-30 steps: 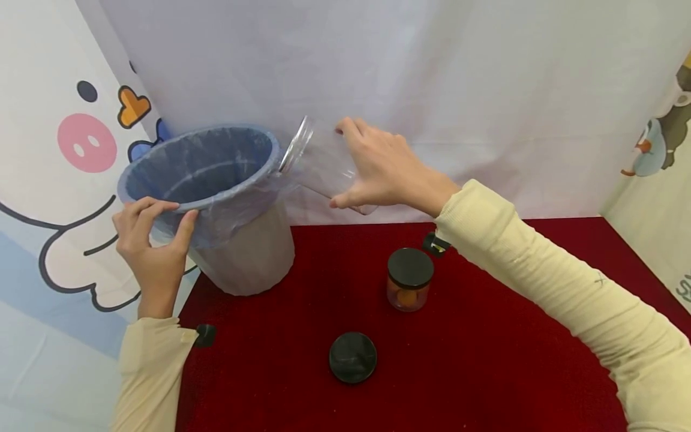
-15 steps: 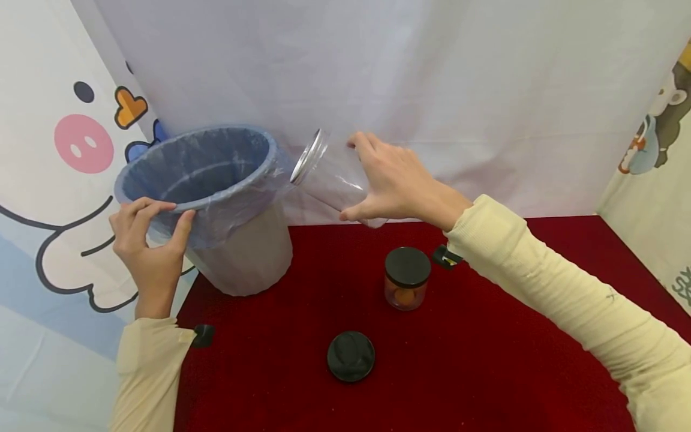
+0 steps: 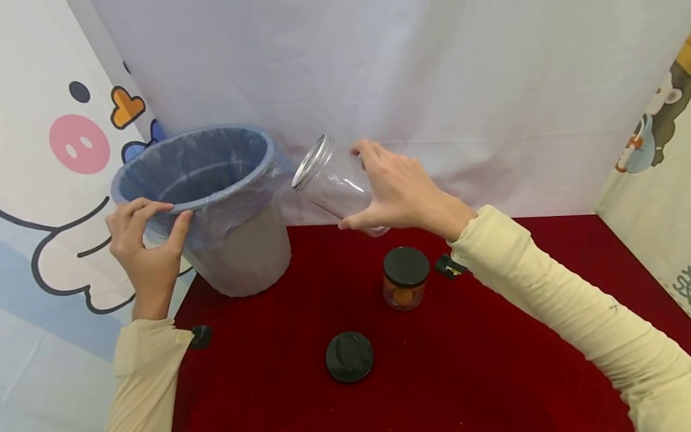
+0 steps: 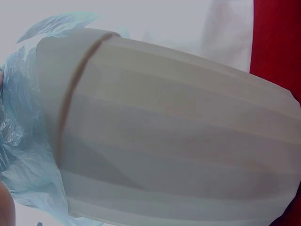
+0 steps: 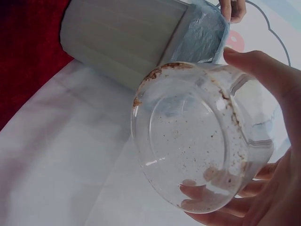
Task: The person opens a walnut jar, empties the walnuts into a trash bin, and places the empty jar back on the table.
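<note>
A grey bin point(image 3: 245, 252) with a blue liner point(image 3: 227, 222) folded over its rim stands at the left. My left hand point(image 3: 148, 252) pinches the near rim, its thumb outside and fingers over the edge. In my right hand point(image 3: 396, 189) is a clear jar point(image 3: 337, 183), gripped by its side and tilted, its uncapped mouth facing left beside the bin. Brown residue and specks cling to the jar's base in the right wrist view. The left wrist view mostly shows the bin's ribbed wall point(image 4: 188, 127) and the bunched liner point(image 4: 28, 132).
A dark round lid point(image 3: 349, 356) lies on the red tablecloth point(image 3: 432, 372). Right of the bin stands a small jar point(image 3: 405, 294) with a black lid and something orange inside. A white curtain point(image 3: 486, 120) hangs close behind, with printed cloth on both sides.
My right hand has drawn the jar right and lower, so its mouth has come away from the bin's rim. My left hand keeps its hold on the rim.
</note>
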Motion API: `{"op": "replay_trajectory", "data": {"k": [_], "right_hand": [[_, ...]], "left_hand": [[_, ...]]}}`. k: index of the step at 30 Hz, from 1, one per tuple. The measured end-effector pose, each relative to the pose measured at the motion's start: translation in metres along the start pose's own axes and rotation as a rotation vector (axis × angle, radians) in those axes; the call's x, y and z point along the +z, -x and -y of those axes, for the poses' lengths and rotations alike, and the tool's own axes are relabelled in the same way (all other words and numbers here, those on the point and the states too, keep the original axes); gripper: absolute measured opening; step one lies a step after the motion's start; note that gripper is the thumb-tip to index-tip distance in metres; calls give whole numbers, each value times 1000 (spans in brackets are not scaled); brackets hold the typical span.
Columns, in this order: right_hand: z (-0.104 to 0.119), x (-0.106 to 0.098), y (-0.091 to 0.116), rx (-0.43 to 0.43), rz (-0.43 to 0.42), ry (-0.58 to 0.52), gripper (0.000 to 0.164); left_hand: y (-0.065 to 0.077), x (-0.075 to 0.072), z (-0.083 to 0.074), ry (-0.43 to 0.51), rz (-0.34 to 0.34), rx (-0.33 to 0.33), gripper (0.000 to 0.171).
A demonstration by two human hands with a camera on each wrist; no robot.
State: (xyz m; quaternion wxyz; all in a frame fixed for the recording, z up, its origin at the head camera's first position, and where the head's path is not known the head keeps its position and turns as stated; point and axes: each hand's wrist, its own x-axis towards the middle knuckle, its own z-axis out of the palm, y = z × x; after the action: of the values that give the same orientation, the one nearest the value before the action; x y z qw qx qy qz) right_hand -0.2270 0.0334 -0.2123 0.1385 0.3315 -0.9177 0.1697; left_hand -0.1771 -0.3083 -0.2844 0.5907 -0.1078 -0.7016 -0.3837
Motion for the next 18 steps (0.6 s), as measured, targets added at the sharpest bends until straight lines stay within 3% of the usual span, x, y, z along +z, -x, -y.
{"op": "replay_trajectory", "data": {"k": [18], "right_hand": [[-2, 3, 20, 4, -29, -21, 96]], "left_hand": [[0, 0, -2, -5, -9, -7, 27]]}}
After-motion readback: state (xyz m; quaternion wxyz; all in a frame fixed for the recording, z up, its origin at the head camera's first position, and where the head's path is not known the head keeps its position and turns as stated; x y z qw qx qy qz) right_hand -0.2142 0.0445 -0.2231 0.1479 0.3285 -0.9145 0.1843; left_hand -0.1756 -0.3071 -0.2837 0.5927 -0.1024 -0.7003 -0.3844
